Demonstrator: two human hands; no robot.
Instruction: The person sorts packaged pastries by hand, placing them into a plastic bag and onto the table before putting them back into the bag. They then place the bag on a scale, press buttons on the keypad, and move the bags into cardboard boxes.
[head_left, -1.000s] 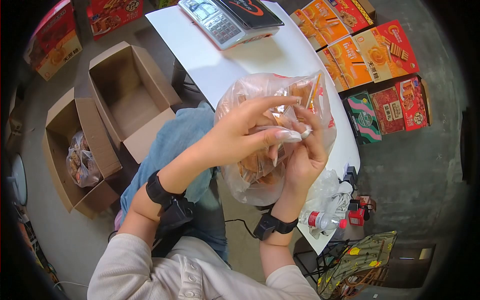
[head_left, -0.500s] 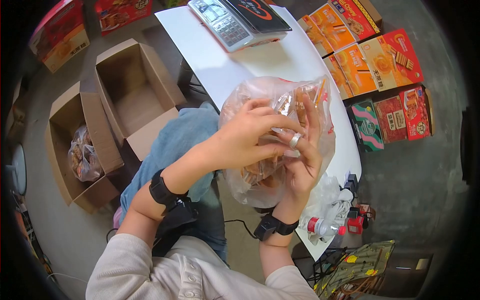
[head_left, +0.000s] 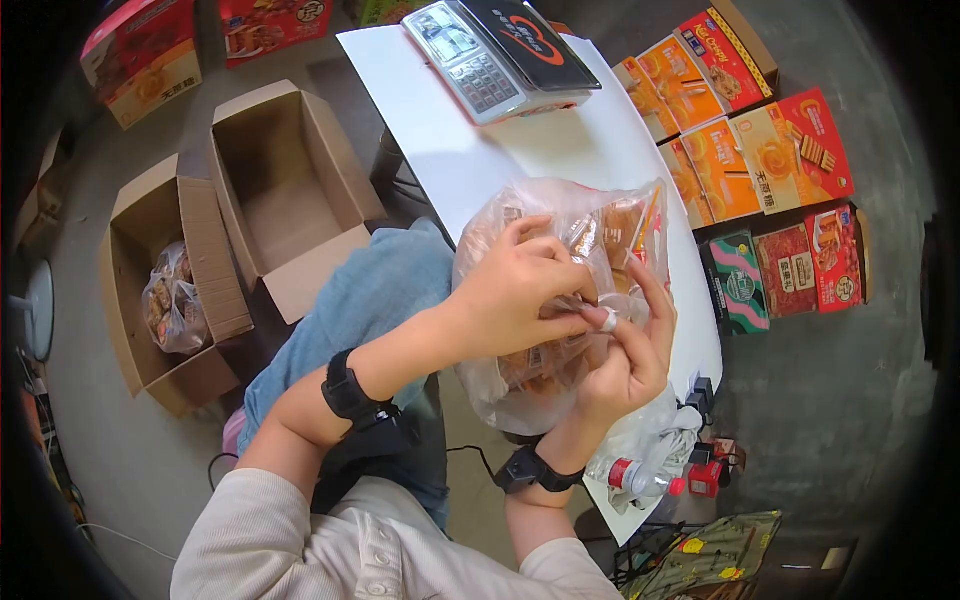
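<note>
A clear plastic bag (head_left: 490,225) full of brown wrapped items rests at the near edge of the white table. My left hand (head_left: 525,285) lies over the bag, its thumb and fingers pinching the gathered plastic near the bag's middle. From the right, my right hand (head_left: 630,355) meets it there, also gripping the plastic, with a silver ring on one finger and one finger raised along the bag. The fingertips of both hands are close together, and the plastic between them is partly hidden.
A scale (head_left: 490,70) stands on the white table (head_left: 400,100). To the left are an open carton (head_left: 280,190) and another carton (head_left: 150,200) holding a bagged item. Snack boxes (head_left: 790,150) line the right. A bottle (head_left: 640,478) lies near the table's lower edge.
My fingers have closed in on the plastic, and my right hand has curled more. The whole view has shifted, so the table and boxes appear slightly lower and farther right.
</note>
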